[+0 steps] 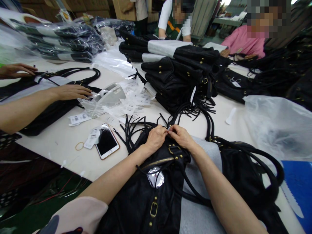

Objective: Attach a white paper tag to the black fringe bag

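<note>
A black handbag with brass studs, a buckle and a gold zip lies in front of me, a grey sheet across its middle. At its far edge, by the handle base, my left hand and my right hand meet with fingers pinched together. Between their fingertips shows a small whitish piece, its kind too small to make out. A silvery wrapped charm hangs beside the zip. Black fringe tassels spread out left of my hands.
Beyond are stacked black bags. A phone, paper tags and clear plastic lie left, near a co-worker's hand. Right are a plastic bag and a blue sheet. Two other people work across the table.
</note>
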Motion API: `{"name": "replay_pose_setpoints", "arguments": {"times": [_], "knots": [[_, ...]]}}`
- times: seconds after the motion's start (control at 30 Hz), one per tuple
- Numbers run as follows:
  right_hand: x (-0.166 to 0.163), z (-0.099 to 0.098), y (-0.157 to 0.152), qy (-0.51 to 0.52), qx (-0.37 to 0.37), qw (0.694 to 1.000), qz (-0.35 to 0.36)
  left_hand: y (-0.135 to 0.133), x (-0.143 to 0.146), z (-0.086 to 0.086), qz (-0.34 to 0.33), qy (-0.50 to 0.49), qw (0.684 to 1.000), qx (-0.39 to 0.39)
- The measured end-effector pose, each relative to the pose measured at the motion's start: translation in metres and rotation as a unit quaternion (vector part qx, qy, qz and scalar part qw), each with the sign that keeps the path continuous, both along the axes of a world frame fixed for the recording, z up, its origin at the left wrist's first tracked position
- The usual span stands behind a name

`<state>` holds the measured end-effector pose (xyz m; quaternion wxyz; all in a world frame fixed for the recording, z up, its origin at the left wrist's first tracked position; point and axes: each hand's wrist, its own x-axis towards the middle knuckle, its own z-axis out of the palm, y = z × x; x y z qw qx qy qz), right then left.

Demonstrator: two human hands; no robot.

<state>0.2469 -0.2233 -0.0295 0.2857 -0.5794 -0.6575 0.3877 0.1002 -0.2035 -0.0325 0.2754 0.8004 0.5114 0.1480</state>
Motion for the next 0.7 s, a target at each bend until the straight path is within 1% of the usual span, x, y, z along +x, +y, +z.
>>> {"name": "replay_pose_setpoints", "arguments": {"times": [0.13, 0.23, 0.47, 0.57, 0.7], "knots": [[0.0001, -0.0003, 0.0003, 0.016, -0.021, 0.999, -0.019, 0.0014, 0.0001, 0.0006, -0.016, -0.058, 0.998, -0.015], [0.0009, -0.0028, 0.0007, 0.02, -0.032, 0.999, -0.026, 0.0015, -0.0004, 0.0, -0.026, -0.071, 0.997, -0.011], [0.0018, -0.0049, 0.0006, 0.031, -0.029, 0.999, -0.011, 0.0001, -0.0013, -0.0006, 0.018, -0.102, 0.994, -0.037], [0.0017, -0.0049, 0.0002, 0.039, -0.034, 0.999, -0.013, 0.0002, -0.002, -0.0012, 0.019, -0.111, 0.993, -0.035], [0.0016, -0.005, -0.0001, 0.048, -0.048, 0.998, -0.016, 0.0009, -0.0022, -0.0039, 0.002, -0.113, 0.993, -0.034]]}}
